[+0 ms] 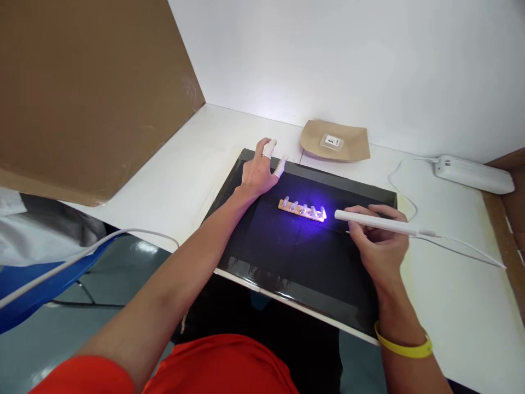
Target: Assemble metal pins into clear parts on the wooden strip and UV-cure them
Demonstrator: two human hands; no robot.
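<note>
My right hand (381,241) grips a white pen-shaped UV lamp (375,221) with a cable at its back end. A thin dark tip (348,232) shows beneath my right thumb; what it belongs to is hidden. Violet light falls on a narrow tan strip (301,212) just left of the lamp. Several shiny pieces like false nail tips (303,209) stand along that strip. My left hand (258,174), thumb and index finger apart, is over the far left part of the black mat (262,251). White finger cots (269,149) cover those two fingertips.
A brown paper tray (359,145) holding a small clear case (331,142) lies behind the mat. At the right back is a white power strip (473,174) with cables. A brown board (94,93) stands at left; a white wall rises behind.
</note>
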